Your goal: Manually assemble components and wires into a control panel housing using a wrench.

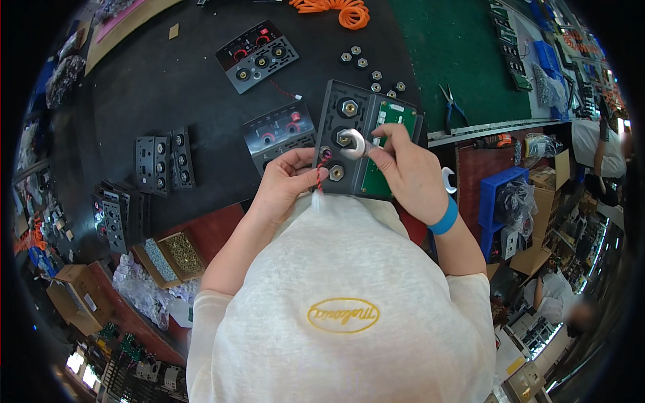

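A dark metal panel (361,104) rests at the near table edge, close against my shirt. It carries a column of hex nuts on round black fittings and a green circuit board (376,171) on its right half. My left hand (283,180) grips the panel's left edge, with a twisted red-and-black wire (320,176) by its fingertips. Closed around an open-end wrench (355,145), my right hand (411,168) holds the jaw over the middle nut. The other wrench end (449,180) shows past my wrist. The jaw hides part of that nut, so its seating is unclear.
Two similar panels, one farther off (259,57) and one nearer (279,134), lie left. Loose hex nuts (376,75) sit beyond. Pliers (453,109) lie right on the green mat (443,54). Standing dark panels (153,164) and a carton of small hardware (178,258) are left.
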Demonstrator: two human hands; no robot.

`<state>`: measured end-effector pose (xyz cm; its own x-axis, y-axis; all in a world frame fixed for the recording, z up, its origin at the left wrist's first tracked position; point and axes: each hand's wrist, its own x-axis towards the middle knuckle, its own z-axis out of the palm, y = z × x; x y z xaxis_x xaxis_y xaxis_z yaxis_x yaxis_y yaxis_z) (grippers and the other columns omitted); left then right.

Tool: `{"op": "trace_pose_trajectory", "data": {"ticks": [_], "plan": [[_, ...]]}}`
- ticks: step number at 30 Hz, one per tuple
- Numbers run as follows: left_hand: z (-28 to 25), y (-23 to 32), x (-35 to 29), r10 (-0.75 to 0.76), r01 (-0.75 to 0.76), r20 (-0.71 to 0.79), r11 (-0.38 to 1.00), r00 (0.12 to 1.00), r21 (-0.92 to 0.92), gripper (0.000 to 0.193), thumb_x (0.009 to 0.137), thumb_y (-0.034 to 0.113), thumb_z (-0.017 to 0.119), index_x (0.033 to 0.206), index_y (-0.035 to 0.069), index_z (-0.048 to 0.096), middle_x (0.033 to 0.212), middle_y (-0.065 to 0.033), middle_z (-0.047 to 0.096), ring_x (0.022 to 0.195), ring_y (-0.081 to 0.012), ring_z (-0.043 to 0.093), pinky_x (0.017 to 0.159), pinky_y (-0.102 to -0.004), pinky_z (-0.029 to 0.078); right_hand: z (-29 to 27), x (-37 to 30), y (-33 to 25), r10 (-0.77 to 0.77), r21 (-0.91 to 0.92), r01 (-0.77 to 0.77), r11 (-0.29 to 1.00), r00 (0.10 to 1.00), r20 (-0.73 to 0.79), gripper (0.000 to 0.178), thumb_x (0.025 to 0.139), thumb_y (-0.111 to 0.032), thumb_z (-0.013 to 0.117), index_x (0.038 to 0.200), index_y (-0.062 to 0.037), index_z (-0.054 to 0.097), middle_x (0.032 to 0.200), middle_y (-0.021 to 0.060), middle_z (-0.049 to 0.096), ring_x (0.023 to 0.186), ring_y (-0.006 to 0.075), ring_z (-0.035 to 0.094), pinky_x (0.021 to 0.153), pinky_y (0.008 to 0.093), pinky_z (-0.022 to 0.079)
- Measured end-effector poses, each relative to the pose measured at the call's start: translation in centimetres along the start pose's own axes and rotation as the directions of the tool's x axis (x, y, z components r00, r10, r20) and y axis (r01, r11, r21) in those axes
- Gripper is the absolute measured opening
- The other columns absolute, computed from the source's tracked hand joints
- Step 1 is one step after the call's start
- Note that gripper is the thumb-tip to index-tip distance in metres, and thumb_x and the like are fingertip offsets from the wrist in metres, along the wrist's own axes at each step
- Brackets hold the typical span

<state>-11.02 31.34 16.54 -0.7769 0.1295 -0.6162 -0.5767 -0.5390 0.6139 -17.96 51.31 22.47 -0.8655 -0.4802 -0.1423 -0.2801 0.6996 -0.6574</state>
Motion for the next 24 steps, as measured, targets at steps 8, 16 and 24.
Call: {"op": "trace_pose_trajectory", "data": {"ticks": [8, 16, 24], "plan": [[-0.9, -1.7, -0.8, -0.009, 0.012, 0.045, 0.997, 0.999, -0.079, 0.036, 0.077, -0.004, 0.067, 0.111, -0.002, 0.056, 0.104, -0.0086, 0.062, 0.089, -0.0119, 0.062, 0.083, -0.0252, 0.049, 1.3, -2.0, -0.9, -0.165, -0.298, 0.167, 0.94, 0.986, 0.032, 0.024, 0.076, -0.02, 0.067, 0.091, -0.0051, 0.057, 0.078, 0.0092, 0.056, 0.069, 0.0248, 0.058, 0.056, 0.0328, 0.046], [-0.9, -2.0, -1.5, -0.017, 0.012, 0.051, 0.995, 0.999, 0.101, 0.035, 0.08, 0.0, 0.067, 0.113, -0.001, 0.055, 0.107, -0.0085, 0.062, 0.092, -0.0123, 0.062, 0.082, -0.0243, 0.05, 1.5, -2.0, -0.9, -0.263, -0.401, 0.262, 0.878, 0.963, 0.053, 0.022, 0.074, -0.019, 0.068, 0.086, -0.005, 0.057, 0.073, 0.0078, 0.051, 0.068, 0.0222, 0.056, 0.054, 0.0315, 0.044], [-1.0, -2.6, -1.7, -0.023, 0.017, 0.03, 0.983, 0.999, 0.181, 0.037, 0.079, 0.001, 0.067, 0.114, -0.001, 0.055, 0.11, -0.01, 0.062, 0.093, -0.0129, 0.063, 0.079, -0.0231, 0.051, 1.9, -2.3, -0.7, -0.297, -0.409, 0.338, 0.848, 0.941, 0.162, 0.017, 0.074, -0.016, 0.067, 0.078, -0.0073, 0.053, 0.069, 0.0045, 0.052, 0.065, 0.0199, 0.057, 0.052, 0.0306, 0.044]]}}
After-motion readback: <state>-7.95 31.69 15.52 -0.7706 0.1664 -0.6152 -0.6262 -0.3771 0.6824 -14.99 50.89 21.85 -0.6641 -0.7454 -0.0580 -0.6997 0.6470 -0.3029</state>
